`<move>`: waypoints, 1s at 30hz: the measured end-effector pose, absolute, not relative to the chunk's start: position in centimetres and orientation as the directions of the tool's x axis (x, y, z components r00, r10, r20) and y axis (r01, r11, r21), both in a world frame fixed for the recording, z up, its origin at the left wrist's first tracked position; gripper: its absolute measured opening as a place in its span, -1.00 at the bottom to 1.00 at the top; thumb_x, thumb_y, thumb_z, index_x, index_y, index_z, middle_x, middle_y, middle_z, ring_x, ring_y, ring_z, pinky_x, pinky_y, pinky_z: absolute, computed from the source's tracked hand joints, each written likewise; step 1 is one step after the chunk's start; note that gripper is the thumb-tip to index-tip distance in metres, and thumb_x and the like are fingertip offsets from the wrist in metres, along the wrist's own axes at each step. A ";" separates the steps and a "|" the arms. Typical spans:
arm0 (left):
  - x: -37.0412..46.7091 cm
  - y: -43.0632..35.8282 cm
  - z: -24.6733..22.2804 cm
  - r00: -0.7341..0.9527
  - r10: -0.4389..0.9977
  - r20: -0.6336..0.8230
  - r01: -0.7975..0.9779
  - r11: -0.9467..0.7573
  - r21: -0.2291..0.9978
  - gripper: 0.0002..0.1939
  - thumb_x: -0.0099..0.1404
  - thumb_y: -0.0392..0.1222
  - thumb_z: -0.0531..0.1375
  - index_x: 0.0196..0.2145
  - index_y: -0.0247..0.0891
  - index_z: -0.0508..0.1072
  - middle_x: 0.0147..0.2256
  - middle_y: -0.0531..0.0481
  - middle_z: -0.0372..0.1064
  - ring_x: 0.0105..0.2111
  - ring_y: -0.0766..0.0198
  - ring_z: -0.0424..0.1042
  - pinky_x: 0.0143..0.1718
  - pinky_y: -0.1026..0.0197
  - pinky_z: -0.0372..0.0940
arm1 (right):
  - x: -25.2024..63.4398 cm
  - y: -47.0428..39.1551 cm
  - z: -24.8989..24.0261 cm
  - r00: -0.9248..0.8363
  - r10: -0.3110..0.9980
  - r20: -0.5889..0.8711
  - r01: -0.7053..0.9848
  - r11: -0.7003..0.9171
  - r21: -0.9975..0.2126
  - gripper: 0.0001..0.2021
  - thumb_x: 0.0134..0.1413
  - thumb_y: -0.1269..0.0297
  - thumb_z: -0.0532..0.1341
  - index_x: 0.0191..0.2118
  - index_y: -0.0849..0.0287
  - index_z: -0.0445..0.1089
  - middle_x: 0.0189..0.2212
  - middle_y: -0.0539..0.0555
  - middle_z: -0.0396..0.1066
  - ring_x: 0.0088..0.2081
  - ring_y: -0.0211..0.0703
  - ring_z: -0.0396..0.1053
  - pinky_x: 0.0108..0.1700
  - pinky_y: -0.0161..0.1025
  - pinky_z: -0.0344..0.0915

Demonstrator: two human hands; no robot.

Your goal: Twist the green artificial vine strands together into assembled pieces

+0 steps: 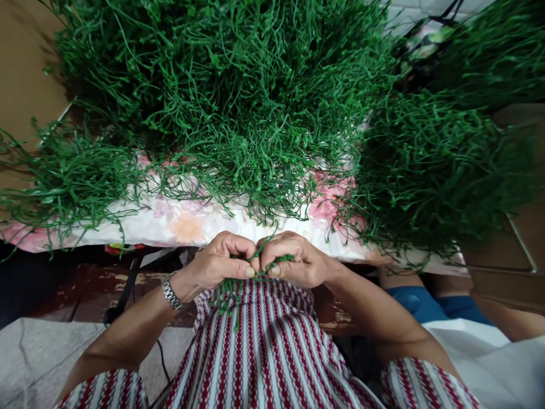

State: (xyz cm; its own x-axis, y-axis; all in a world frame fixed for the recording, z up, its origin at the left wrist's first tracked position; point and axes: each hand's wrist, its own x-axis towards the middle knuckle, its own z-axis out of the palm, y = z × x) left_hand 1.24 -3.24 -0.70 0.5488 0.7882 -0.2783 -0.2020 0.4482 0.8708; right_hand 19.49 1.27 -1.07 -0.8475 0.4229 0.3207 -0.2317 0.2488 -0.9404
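At the near edge of a table laid with a floral cloth (187, 227), a small bunch of green stems (227, 289) is held between two bare hands, above the lap of a person in a red, white and gray striped garment (264, 358). The left hand (230, 255), a metal-banded watch (171, 292) at its wrist, pinches the stems between thumb and curled fingers; the right hand (293, 258), close against it, pinches them the same way, with green ends showing above and below the knuckles. Beyond the hands, a broad pile of similar stems (238, 74) covers much of the cloth, flanked by a smaller heap (80, 176) at left and a dense mound (438, 170) at right. Farther right, a second person in blue shorts (411, 302) sits beside brown cardboard (502, 289).
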 end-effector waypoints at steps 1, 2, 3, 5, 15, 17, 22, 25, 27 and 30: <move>1.1 -3.3 -0.8 0.549 0.786 -0.283 -0.201 0.453 0.868 -0.83 -0.08 -0.20 0.30 -0.66 -0.33 0.41 -0.69 0.10 0.14 -0.65 0.45 -0.02 -0.58 0.28 -0.15 | 19.5 1.2 -1.0 -0.854 0.415 0.314 -0.232 0.236 -0.943 -0.76 0.19 0.20 0.10 -0.42 0.25 0.31 -0.52 0.03 0.29 -0.48 -0.35 0.21 -0.40 -0.36 0.18; 1.0 -3.4 -1.0 0.550 0.785 -0.284 -0.206 0.457 0.865 -0.82 -0.08 -0.18 0.31 -0.66 -0.34 0.42 -0.70 0.09 0.15 -0.65 0.45 -0.01 -0.58 0.28 -0.15 | 19.6 1.2 -0.9 -0.858 0.414 0.305 -0.233 0.216 -0.948 -0.74 0.19 0.19 0.10 -0.43 0.25 0.31 -0.53 0.02 0.29 -0.49 -0.34 0.20 -0.40 -0.36 0.17; 0.7 -3.4 -1.0 0.550 0.787 -0.278 -0.224 0.460 0.859 -0.80 -0.09 -0.16 0.32 -0.65 -0.34 0.44 -0.70 0.08 0.17 -0.65 0.44 0.01 -0.58 0.28 -0.13 | 19.7 1.1 -0.9 -0.859 0.419 0.295 -0.236 0.188 -0.953 -0.72 0.19 0.16 0.10 -0.45 0.24 0.30 -0.54 0.02 0.28 -0.50 -0.34 0.20 -0.41 -0.35 0.17; 0.0 -3.5 -1.0 0.530 0.815 -0.235 -0.300 0.439 0.847 -0.77 -0.09 -0.11 0.34 -0.63 -0.34 0.46 -0.68 0.05 0.23 -0.65 0.42 0.09 -0.58 0.28 -0.06 | 20.3 1.1 -0.8 -0.862 0.428 0.272 -0.240 0.127 -0.962 -0.67 0.19 0.10 0.09 -0.48 0.23 0.29 -0.58 0.01 0.26 -0.51 -0.32 0.20 -0.41 -0.33 0.19; 1.1 -3.3 -0.6 0.247 0.962 -0.119 -0.120 0.152 0.981 -0.82 0.10 -0.15 0.27 -0.50 -0.33 0.44 -0.57 0.06 0.26 -0.57 0.43 0.16 -0.54 0.37 0.08 | 20.6 0.8 -0.9 -0.591 0.763 0.260 0.034 0.346 -0.938 -0.83 0.22 0.22 0.08 -0.24 0.21 0.31 -0.39 0.03 0.32 -0.37 -0.30 0.27 -0.32 -0.34 0.22; 1.9 -3.4 -1.1 0.179 0.980 -0.092 -0.086 0.109 0.990 -0.83 0.12 -0.16 0.27 -0.49 -0.32 0.43 -0.57 0.07 0.26 -0.57 0.44 0.17 -0.54 0.38 0.10 | 20.0 0.1 -0.9 -0.569 0.776 0.274 0.073 0.379 -0.922 -0.81 0.22 0.22 0.08 -0.13 0.20 0.29 -0.31 0.06 0.36 -0.31 -0.28 0.31 -0.26 -0.34 0.25; 3.6 -3.8 -2.4 -0.028 0.999 -0.033 -0.185 0.028 0.982 -0.91 0.13 -0.20 0.26 -0.45 -0.28 0.47 -0.46 0.05 0.40 -0.50 0.41 0.30 -0.48 0.40 0.22 | 18.6 -1.2 -2.2 -0.456 0.829 0.324 0.129 0.422 -0.897 -0.75 0.15 0.25 0.16 -0.06 0.17 0.27 -0.27 0.07 0.38 -0.27 -0.23 0.35 -0.20 -0.29 0.29; 4.2 -3.7 -2.7 -0.103 0.994 -0.022 -0.165 0.005 0.986 -0.91 0.12 -0.20 0.27 -0.40 -0.27 0.50 -0.44 0.03 0.43 -0.45 0.37 0.36 -0.40 0.37 0.28 | 18.0 -1.6 -3.1 -0.342 0.879 0.333 0.101 0.387 -0.917 -0.87 0.13 0.27 0.17 -0.22 0.19 0.32 -0.39 0.01 0.34 -0.38 -0.29 0.33 -0.32 -0.35 0.27; 4.2 -3.7 -2.5 -0.100 0.995 -0.011 -0.107 0.000 0.994 -0.90 0.13 -0.20 0.26 -0.39 -0.28 0.50 -0.46 0.04 0.42 -0.46 0.37 0.36 -0.41 0.37 0.27 | 18.0 -1.6 -3.4 -0.312 0.896 0.316 0.059 0.350 -0.935 -0.90 0.14 0.28 0.16 -0.31 0.21 0.32 -0.48 -0.03 0.29 -0.47 -0.34 0.28 -0.40 -0.39 0.23; 3.4 -3.5 -1.5 0.042 0.999 0.008 0.084 -0.011 0.996 -0.90 0.20 -0.21 0.18 -0.41 -0.29 0.45 -0.53 0.09 0.33 -0.55 0.42 0.26 -0.51 0.39 0.18 | 18.6 -1.4 -3.0 -0.408 0.854 0.322 0.091 0.390 -0.916 -0.88 0.15 0.32 0.14 -0.39 0.24 0.30 -0.54 -0.04 0.26 -0.50 -0.35 0.24 -0.43 -0.39 0.19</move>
